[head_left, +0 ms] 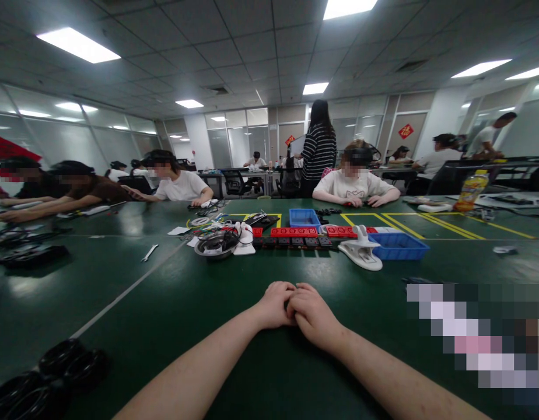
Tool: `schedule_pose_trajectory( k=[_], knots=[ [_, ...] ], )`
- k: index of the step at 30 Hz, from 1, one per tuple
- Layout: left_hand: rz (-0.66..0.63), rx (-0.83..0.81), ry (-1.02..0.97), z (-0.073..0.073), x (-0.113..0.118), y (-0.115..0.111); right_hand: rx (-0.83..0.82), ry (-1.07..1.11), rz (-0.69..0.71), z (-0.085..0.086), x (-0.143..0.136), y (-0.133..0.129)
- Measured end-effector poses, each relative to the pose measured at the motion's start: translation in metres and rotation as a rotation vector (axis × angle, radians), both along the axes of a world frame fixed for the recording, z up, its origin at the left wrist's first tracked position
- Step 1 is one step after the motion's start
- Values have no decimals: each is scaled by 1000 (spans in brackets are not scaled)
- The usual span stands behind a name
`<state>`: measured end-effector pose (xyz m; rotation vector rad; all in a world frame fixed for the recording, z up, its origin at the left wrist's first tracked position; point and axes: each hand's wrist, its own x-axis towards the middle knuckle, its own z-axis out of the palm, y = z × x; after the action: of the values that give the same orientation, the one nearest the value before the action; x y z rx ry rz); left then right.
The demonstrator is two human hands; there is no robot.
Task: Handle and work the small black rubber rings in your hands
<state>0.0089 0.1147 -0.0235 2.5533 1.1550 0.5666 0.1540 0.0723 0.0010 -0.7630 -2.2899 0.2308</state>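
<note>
Two bare hands, the left hand [275, 305] and the right hand [312, 312], rest together on a dark green tabletop [195, 297], their fingers curled against one another, with two bare forearms reaching in from the bottom edge. Nearest beyond them, set well forward, is a row of things: one white plastic stand with an oval base [360, 252] ahead and to the right, and a second, smaller-looking white plastic stand [244, 240] ahead and to the left. Between these two lie at least two long socket strips, one red [292, 231] and one black [298, 242]. One round metal bowl heaped with cables [200, 252] is just beside the left-hand stand. There are two blue plastic bins, one behind the strips [305, 226] and one by the right-hand stand [401, 255]. One silver open-ended wrench [150, 252] lies alone farther left; several coils of black cable [62, 357], too dark to count, fill the near left corner. One clear bottle of orange drink with a yellow cap [471, 191] stands at far right. One person in a white T-shirt [357, 182] sits opposite.
</note>
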Motion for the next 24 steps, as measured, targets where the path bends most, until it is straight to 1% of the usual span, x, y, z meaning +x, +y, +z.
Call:
schedule_pose_trajectory(
  k=[4,6,8,10,13,17,24],
  knots=[
    [-2,14,-26,0,0,-3,32,64,-32,4,3,-2],
    [11,11,-76,1,0,-6,55,68,-108,8,5,-2],
    [30,-7,-105,2,0,-8,42,37,-217,10,5,-1],
    [60,-25,-90,3,1,-10,3,-25,-314,9,4,1],
    [112,2,-53,5,4,-13,-66,-130,-407,4,3,4],
    [120,51,-9,7,8,-16,-126,-182,-464,-1,0,7],
    [109,62,-21,5,8,-14,-125,-192,-504,-2,-2,8]
  ],
)
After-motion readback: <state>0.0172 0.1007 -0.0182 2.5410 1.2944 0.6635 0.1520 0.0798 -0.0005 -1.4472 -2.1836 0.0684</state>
